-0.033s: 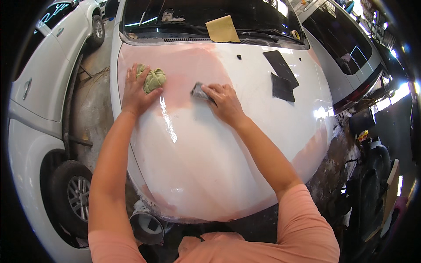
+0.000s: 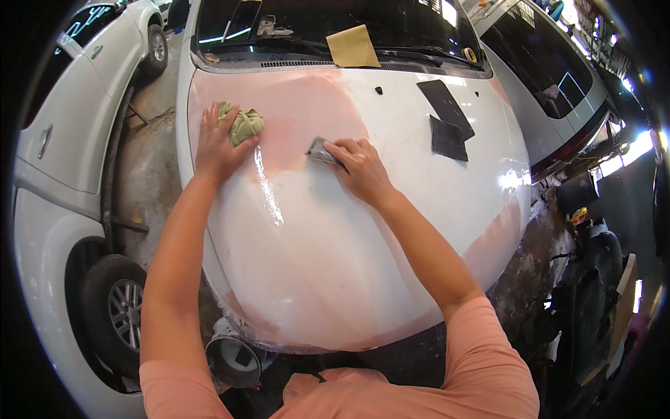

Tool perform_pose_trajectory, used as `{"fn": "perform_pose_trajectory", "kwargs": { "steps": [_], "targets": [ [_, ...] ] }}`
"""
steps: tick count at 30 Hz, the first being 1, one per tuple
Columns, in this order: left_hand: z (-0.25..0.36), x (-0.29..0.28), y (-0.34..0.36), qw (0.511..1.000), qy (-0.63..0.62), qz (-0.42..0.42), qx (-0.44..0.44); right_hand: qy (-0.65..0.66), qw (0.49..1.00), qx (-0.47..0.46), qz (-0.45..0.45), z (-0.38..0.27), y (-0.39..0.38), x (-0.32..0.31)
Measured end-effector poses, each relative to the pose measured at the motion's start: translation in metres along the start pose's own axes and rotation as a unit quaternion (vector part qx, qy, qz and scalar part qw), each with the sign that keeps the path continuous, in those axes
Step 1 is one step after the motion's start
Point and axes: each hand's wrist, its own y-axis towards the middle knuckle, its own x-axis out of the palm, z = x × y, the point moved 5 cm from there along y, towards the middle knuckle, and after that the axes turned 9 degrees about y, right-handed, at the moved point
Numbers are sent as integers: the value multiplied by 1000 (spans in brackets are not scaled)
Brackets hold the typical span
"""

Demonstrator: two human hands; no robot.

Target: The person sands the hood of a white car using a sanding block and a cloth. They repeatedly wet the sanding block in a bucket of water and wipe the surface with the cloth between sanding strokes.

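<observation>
Across the white car hood (image 2: 293, 237), large patches of dull pink show, the biggest toward the far left. My left hand (image 2: 218, 150) rests on that pink patch, its fingers closed round a crumpled light-green cloth (image 2: 246, 126). To its right, my right hand (image 2: 364, 170) grips a grey piece of sandpaper (image 2: 322, 151), pressed to the hood at the edge between pink and white. Whether the sandpaper wraps a block is hidden by my fingers. The hood's surface looks wet and shiny near my left hand.
Two dark sandpaper sheets (image 2: 447, 109) lie overlapping on the hood's right side. A yellowish sheet (image 2: 354, 47) leans at the windshield's base. White cars flank the hood, one with a wheel (image 2: 125, 314) at left. Below the hood's front edge stands a bucket (image 2: 234, 362).
My right hand and the sandpaper have shifted very slightly to the right, and the sandpaper's angle differs a little. My left hand stays put on the cloth.
</observation>
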Motion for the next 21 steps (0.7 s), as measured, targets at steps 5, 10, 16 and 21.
{"fn": "perform_pose_trajectory", "kwargs": {
  "steps": [5, 10, 16, 21],
  "targets": [
    [37, 32, 33, 996, 60, 11, -60, 39, 972, 123, 196, -7, -97, -107],
    [188, 59, 22, 991, -118, -5, 61, 22, 916, 328, 230, -17, -281, -147],
    [391, 43, -87, 945, -262, -32, 196, 33, 840, 462, 283, -24, -381, -182],
    [463, -9, -195, 925, -274, -111, 240, -7, 842, 440, 311, -35, -397, -224]
  ]
}}
